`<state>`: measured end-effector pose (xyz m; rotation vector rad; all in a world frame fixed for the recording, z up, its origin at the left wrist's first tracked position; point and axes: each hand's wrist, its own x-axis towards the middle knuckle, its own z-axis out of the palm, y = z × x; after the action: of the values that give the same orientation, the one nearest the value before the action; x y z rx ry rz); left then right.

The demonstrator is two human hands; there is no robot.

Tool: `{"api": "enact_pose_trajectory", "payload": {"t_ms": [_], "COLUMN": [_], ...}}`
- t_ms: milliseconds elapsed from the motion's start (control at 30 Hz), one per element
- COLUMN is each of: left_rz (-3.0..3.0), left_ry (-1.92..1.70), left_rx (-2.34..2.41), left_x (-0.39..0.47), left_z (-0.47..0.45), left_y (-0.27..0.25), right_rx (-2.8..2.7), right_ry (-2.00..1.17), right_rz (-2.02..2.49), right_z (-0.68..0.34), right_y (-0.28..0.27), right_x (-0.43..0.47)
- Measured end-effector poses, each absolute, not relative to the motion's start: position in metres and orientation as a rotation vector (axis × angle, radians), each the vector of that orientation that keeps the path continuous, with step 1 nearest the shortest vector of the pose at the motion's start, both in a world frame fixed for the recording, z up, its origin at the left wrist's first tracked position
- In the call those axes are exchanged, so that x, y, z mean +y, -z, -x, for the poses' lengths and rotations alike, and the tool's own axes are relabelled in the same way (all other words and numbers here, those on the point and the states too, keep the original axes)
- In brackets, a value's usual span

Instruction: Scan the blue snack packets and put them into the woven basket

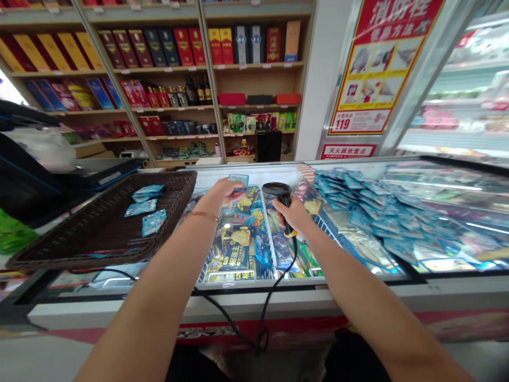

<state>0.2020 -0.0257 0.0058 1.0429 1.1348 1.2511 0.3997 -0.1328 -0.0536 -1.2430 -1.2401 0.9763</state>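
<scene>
My left hand (228,192) is closed on a small blue packet (239,180), held up above the glass top of a chest freezer (270,297). In my right hand (292,212) is a black handheld barcode scanner (277,189), its head turned toward the left and its cable (274,289) hanging down over the freezer's front edge. A gap separates the scanner from the packet. Left of my left arm, a brown woven basket (95,223) holds several similar blue packets (154,222). On the glass at the right lies a large heap of blue packets (382,207).
Frozen goods in colourful bags (238,244) show through the glass. Black checkout equipment (35,164) stands at the far left. Shelves of boxes (159,48) and a red and yellow poster (382,69) are behind the freezer, with a lit display case (465,101) at the right.
</scene>
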Motion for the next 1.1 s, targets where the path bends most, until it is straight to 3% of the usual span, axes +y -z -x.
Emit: {"api": "enact_pose_trajectory", "payload": {"t_ms": [100, 200, 367, 1100], "left_rz": [-1.236, -1.477, -1.496, -1.027], "left_ry": [-1.182, -1.34, -1.439, -1.678], "left_rx": [1.338, 1.497, 1.34, 0.997], "left_x": [-0.024, -0.022, -0.015, -0.031], "left_z": [-0.218, -0.218, -0.209, -0.211], "left_y": [0.024, 0.052, 0.079, 0.066], "right_rx": [-1.254, -1.286, -1.298, -1.488], "right_ry": [-0.944, -0.906, -0.89, -0.871], "right_rz": [1.246, 1.261, 1.283, 1.334], "right_z": [-0.4, -0.4, -0.398, -0.391], "right_y": [0.054, 0.053, 0.055, 0.053], "right_x": [-0.132, -0.133, -0.134, -0.145]}}
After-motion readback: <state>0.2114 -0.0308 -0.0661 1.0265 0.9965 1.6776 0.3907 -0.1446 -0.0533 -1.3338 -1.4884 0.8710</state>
